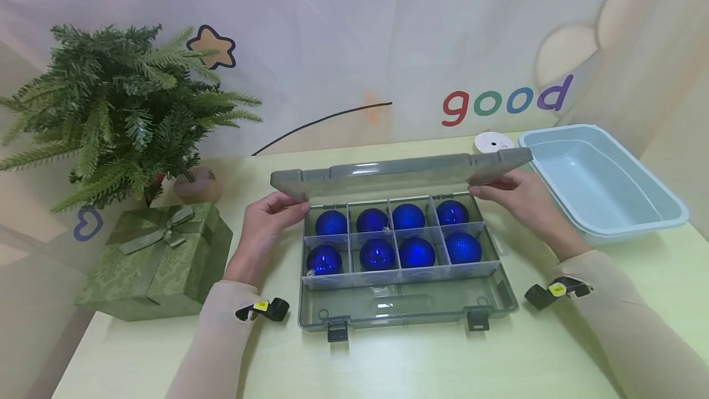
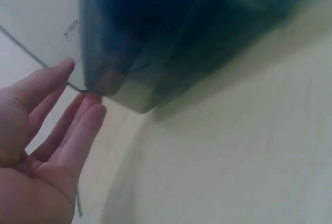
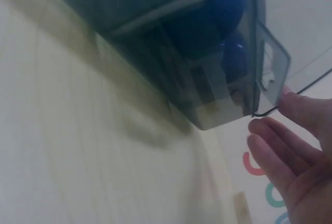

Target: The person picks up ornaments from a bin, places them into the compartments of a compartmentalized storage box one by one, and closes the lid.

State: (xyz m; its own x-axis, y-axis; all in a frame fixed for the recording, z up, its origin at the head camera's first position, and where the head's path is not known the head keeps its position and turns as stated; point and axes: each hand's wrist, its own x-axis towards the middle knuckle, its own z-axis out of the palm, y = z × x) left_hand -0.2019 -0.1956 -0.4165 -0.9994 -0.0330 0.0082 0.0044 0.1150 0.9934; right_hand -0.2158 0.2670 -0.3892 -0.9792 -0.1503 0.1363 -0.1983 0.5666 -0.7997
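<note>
A grey see-through plastic storage box (image 1: 407, 306) lies on the table with its hinged lid (image 1: 388, 178) raised at the back. Blue Christmas balls (image 1: 378, 255), some shiny and some glittery, sit one to a compartment in two rows. At the back left corner my left hand (image 1: 266, 226) grips the box, thumb in front and fingers partly hidden behind the raised lid. My right hand (image 1: 520, 202) does the same at the back right corner. In the right wrist view, its thumb touches a tab (image 3: 274, 66) on the box's side.
Left stand a green gift box (image 1: 155, 257) with a bow and a small artificial fir tree (image 1: 127, 109). A light blue basin (image 1: 592, 171) is at the right, near a white ribbon spool (image 1: 493, 140). Two black latches (image 1: 477, 319) hang at the box's front edge.
</note>
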